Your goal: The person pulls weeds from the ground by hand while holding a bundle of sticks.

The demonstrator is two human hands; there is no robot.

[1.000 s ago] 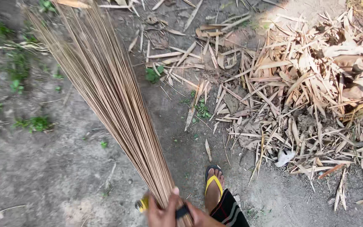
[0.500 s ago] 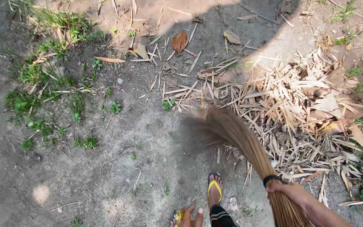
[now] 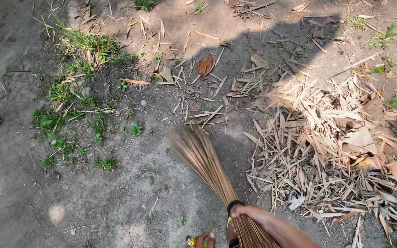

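My right hand point(image 3: 253, 215) grips a broom of thin brown sticks point(image 3: 203, 158) just below its black binding band point(image 3: 233, 204). The bristles fan out up and left over bare dirt, their tips near scattered leaf strips. My left hand point(image 3: 205, 240) shows only fingertips at the bottom edge, closed around a small yellow object point(image 3: 191, 240). A pile of dry bamboo leaves point(image 3: 336, 138) lies to the right of the broom.
Grass and weed patches point(image 3: 76, 96) grow at the left and upper left. A brown dead leaf point(image 3: 205, 65) and loose strips lie at the top centre. A white scrap point(image 3: 296, 201) sits at the pile's lower edge. Grey packed dirt point(image 3: 33, 202) fills the lower left.
The broom has swung left from the leaf pile's edge onto bare dirt. A second ago both hands held it together; now only the right does. The view has tilted up.
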